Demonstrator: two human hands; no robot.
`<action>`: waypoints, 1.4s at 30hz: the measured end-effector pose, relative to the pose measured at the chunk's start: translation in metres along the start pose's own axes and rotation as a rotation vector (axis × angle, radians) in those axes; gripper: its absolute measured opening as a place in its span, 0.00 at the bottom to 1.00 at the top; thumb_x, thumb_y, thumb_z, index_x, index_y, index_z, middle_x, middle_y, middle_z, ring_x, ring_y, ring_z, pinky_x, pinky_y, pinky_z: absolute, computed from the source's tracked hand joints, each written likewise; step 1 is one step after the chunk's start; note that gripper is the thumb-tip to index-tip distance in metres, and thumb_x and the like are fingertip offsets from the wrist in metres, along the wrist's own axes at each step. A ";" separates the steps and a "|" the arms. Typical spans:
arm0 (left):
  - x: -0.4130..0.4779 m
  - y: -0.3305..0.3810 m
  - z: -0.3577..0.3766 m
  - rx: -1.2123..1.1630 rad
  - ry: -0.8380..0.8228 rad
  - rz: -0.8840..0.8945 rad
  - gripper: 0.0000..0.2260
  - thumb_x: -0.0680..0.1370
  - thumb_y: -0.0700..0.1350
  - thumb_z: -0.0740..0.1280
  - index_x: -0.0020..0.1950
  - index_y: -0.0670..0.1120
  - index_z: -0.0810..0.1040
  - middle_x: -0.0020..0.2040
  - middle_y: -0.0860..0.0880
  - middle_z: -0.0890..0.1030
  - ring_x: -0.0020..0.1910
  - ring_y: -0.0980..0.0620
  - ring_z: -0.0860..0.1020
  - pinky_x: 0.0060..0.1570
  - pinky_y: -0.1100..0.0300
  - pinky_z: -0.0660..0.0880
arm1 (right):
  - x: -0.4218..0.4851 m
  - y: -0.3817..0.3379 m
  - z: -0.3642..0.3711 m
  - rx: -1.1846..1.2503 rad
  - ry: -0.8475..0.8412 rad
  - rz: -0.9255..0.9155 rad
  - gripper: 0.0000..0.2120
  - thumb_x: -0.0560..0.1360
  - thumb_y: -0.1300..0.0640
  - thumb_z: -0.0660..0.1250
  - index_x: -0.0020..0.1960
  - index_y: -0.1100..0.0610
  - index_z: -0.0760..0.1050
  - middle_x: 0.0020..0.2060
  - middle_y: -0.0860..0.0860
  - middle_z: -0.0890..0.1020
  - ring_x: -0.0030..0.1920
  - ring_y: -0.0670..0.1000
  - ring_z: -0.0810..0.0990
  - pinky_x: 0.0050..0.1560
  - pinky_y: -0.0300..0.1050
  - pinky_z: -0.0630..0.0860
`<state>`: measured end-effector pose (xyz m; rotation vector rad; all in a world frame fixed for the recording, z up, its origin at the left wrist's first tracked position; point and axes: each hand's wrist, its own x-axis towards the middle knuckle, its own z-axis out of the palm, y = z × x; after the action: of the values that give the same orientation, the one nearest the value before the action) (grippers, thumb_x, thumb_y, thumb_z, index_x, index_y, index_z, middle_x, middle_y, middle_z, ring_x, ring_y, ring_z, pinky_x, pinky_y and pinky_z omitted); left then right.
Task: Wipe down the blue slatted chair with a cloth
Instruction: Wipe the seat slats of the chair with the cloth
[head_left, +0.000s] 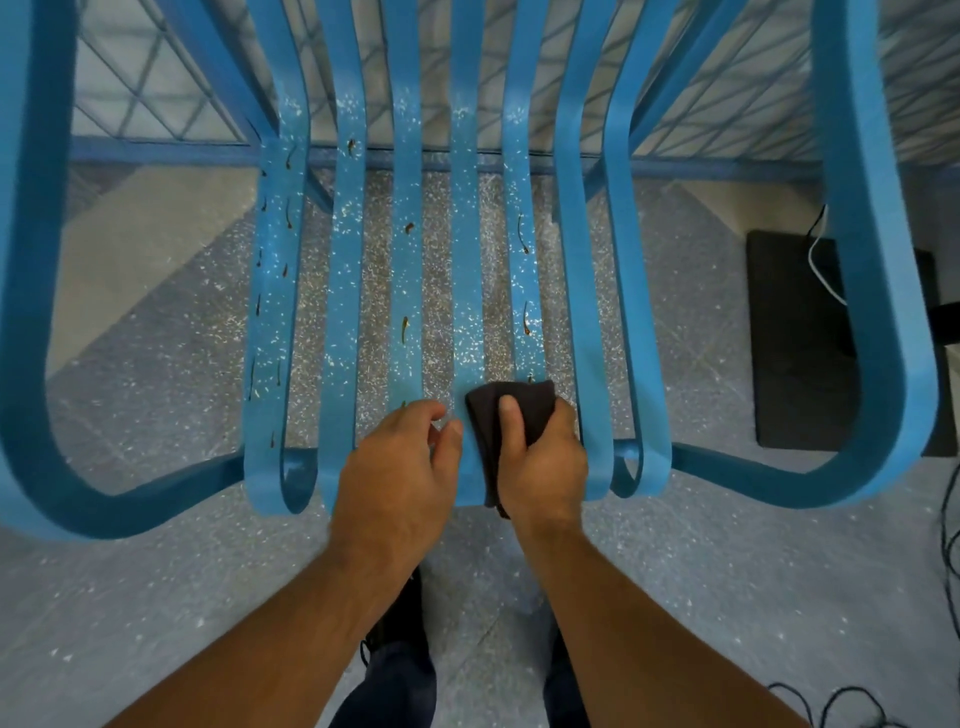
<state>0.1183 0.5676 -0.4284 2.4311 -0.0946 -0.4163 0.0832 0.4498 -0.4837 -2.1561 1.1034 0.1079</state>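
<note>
Gripping dark cloth (511, 415) | right hand (540, 457) | chair (467, 291) front edge

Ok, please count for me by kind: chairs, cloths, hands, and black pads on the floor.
Blue chair: 1
Dark cloth: 1
Hands: 2 (left hand, right hand)
Black pad: 1
Total: 5

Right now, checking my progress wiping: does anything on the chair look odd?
Yes: brown drip streaks run along the blue chair, on several seat slats, mostly leftward, beyond the dark cloth the right hand grips.
</note>
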 end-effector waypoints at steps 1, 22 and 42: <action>-0.001 0.000 0.001 -0.010 0.002 -0.008 0.14 0.80 0.52 0.62 0.59 0.46 0.78 0.48 0.51 0.81 0.43 0.54 0.78 0.44 0.60 0.76 | 0.003 -0.002 -0.001 -0.005 -0.012 0.034 0.28 0.78 0.36 0.53 0.59 0.59 0.71 0.49 0.57 0.81 0.50 0.60 0.81 0.50 0.52 0.78; 0.008 0.003 0.000 -0.028 0.098 -0.092 0.16 0.81 0.51 0.60 0.64 0.45 0.75 0.49 0.49 0.81 0.44 0.52 0.78 0.44 0.61 0.72 | 0.021 -0.023 -0.005 -0.239 -0.079 -0.003 0.25 0.79 0.42 0.60 0.69 0.56 0.62 0.54 0.55 0.80 0.53 0.58 0.81 0.51 0.53 0.79; 0.076 -0.030 -0.040 0.245 0.236 -0.073 0.24 0.78 0.51 0.66 0.70 0.41 0.67 0.63 0.40 0.72 0.61 0.41 0.70 0.58 0.47 0.71 | 0.058 -0.041 0.000 -0.093 -0.170 0.087 0.26 0.79 0.37 0.57 0.62 0.59 0.66 0.40 0.51 0.77 0.38 0.53 0.80 0.33 0.46 0.79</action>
<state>0.2018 0.6017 -0.4390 2.7122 0.0482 -0.1536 0.1500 0.4261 -0.4826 -2.1355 1.1125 0.3818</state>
